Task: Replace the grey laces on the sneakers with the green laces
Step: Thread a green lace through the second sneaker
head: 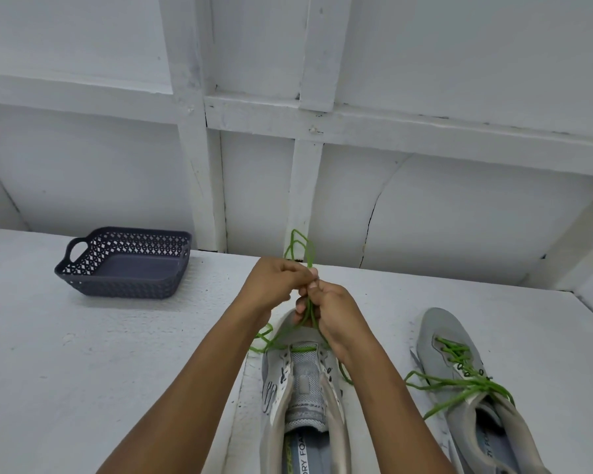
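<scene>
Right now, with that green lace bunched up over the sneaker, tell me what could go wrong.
The green lace is gathered in several loops; pulling could tangle or knot it. Only the lowest eyelet row shows a green bar, so uneven ends may go unnoticed. The near sneaker looks unheld on the table; a tug might drag it toward the loose ends of the laced sneaker.

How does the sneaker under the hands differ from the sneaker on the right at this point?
The sneaker under the hands has green lace only across its lowest eyelets, tongue bare; the right sneaker has green lacing crossed up several rows. The first one's lace is held above its toe by left hand and right hand; the right sneaker's lace ends lie loose beside it. Both are grey, toes pointing away.
</scene>
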The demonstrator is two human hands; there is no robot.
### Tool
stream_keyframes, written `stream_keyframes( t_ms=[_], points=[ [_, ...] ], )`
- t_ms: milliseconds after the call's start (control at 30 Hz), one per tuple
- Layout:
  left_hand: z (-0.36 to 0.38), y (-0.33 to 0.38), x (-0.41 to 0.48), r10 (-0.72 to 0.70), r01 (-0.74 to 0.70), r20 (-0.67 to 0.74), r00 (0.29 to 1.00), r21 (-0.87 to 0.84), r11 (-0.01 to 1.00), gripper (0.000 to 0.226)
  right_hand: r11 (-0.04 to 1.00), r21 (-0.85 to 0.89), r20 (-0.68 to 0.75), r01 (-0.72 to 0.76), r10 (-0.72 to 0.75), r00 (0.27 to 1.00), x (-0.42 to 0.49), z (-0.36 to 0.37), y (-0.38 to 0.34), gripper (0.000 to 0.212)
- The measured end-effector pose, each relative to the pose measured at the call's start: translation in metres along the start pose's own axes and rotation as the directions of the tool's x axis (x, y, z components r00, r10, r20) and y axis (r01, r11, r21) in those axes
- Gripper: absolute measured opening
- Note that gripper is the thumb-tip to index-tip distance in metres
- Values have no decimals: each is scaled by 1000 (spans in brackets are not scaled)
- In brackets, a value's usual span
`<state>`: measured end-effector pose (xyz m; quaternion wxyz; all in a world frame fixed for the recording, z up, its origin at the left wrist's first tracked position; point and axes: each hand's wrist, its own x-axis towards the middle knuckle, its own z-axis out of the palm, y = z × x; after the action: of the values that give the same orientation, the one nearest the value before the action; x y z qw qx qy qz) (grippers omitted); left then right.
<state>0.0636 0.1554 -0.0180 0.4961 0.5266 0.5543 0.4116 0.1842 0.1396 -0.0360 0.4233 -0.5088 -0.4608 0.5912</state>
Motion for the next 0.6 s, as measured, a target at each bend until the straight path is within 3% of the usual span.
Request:
stream_keyframes(
  t_ms=[100,300,500,600],
  points=[
    [2,7,6,-13,9,-48,999,-90,996,14,1000,5,5,8,-8,1000,-5,2,-1,32],
    [1,25,33,-98,71,-130,987,-198,978,19,1000,3,15,15,-15,1000,-18,5,-3,32],
    [-1,8,20,-174,176,39,984,-42,984,43,997,74,-33,30,-27,999,-13,-3,-10,32],
    [-3,1,2,-84,81,102,991,36,996,36,998,57,-22,21,-20,1000,-11,-3,-10,34]
  ],
)
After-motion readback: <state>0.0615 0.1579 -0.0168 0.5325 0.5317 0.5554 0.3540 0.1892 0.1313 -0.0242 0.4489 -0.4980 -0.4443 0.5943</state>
